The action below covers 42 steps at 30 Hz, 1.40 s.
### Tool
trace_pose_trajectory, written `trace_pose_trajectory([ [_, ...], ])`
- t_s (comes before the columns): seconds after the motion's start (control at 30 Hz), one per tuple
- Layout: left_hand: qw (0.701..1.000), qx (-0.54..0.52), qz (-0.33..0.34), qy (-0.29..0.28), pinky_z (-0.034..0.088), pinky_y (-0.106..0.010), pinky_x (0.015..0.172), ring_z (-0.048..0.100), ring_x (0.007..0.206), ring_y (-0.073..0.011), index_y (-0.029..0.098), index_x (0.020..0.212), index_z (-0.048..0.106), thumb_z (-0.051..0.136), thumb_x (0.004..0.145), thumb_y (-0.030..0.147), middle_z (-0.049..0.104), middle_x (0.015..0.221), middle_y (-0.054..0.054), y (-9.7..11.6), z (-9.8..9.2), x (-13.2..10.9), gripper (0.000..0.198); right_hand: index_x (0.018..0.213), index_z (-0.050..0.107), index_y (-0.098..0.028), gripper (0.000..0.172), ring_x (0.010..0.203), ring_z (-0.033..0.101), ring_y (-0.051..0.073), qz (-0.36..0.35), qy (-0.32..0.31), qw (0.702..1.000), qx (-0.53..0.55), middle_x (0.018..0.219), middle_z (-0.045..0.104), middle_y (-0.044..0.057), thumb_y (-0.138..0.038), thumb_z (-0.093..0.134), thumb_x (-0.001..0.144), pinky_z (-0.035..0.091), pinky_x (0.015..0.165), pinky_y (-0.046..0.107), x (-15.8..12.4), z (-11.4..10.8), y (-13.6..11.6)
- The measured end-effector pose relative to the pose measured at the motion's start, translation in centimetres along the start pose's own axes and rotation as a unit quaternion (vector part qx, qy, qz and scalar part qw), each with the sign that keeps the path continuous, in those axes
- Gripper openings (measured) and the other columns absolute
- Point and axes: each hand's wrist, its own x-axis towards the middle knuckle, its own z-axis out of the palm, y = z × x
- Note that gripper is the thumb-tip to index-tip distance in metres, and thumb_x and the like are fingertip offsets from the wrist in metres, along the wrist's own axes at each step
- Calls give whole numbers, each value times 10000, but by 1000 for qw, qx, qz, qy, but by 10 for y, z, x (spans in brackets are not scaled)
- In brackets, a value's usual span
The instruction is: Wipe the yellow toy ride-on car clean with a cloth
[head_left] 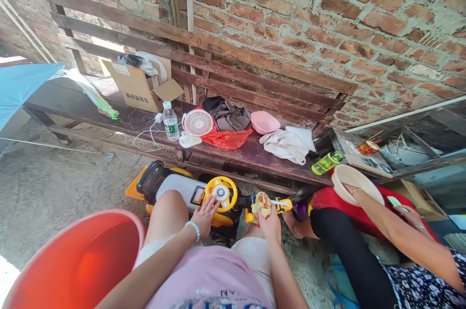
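My left hand (202, 219), with a beaded bracelet at the wrist, is stretched out flat beside my knee. Its fingertips overlap the near rim of a yellow toy steering wheel (232, 190); I cannot tell if they touch it. The wheel belongs to a ride-on toy car (174, 188) in front of my legs. In my right hand (270, 227) is a small beige bundle with red and orange patches (263, 203), gripped above my other knee; its kind is unclear. Behind that bundle is a yellow and white toy part (282, 204).
A wooden bench (233, 156) along the brick wall carries a cardboard box (136, 88), water bottle (170, 122), small fan (197, 122), pink bowl (265, 122) and cloths. A big red tub (83, 255) stands left. At right, another person's hand reaches into a cream basin (344, 175).
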Motion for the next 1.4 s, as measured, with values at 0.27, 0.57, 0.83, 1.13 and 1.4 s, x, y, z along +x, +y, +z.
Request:
trace_pose_trajectory([
  [0.27,1000,23,2,-3,340,-524,1200,9,1618,-289,180,1672,133,501,792,94,0,1752,-107,0,-2,-1,958,1267,531,-231,425,1167,677,251,-5,25,998,54,1265,701,123,-352,597,865,514,931,308,13,28,3],
  [0.57,1000,14,3,-4,336,-538,1203,1,1618,-281,185,1673,134,504,787,110,-7,1752,-100,0,-6,-2,962,1243,505,-221,410,1118,654,324,77,34,995,-51,1237,625,175,-354,598,867,515,900,381,18,0,19],
  [0.83,1000,13,-2,-3,329,-539,1202,-6,1616,-294,182,1674,131,505,778,130,-14,1749,-104,2,-4,-2,972,1343,471,-244,464,1166,600,293,-67,36,997,-9,1261,616,111,-426,546,922,488,960,364,38,-43,-23],
  [1.13,1000,13,3,-5,327,-528,1203,-5,1618,-271,185,1674,126,505,789,131,-28,1748,-91,-1,-4,0,964,1197,670,-195,289,1133,539,309,-236,-67,906,-345,1196,633,168,-180,508,959,393,962,425,29,1,-123],
  [1.4,1000,7,0,-20,335,-565,1196,4,1617,-285,232,1675,96,503,761,110,-30,1747,-66,-1,-7,-1,1008,1159,731,-95,361,1197,584,363,-222,-127,887,-384,1192,691,258,-90,452,930,195,1152,578,37,25,-141],
])
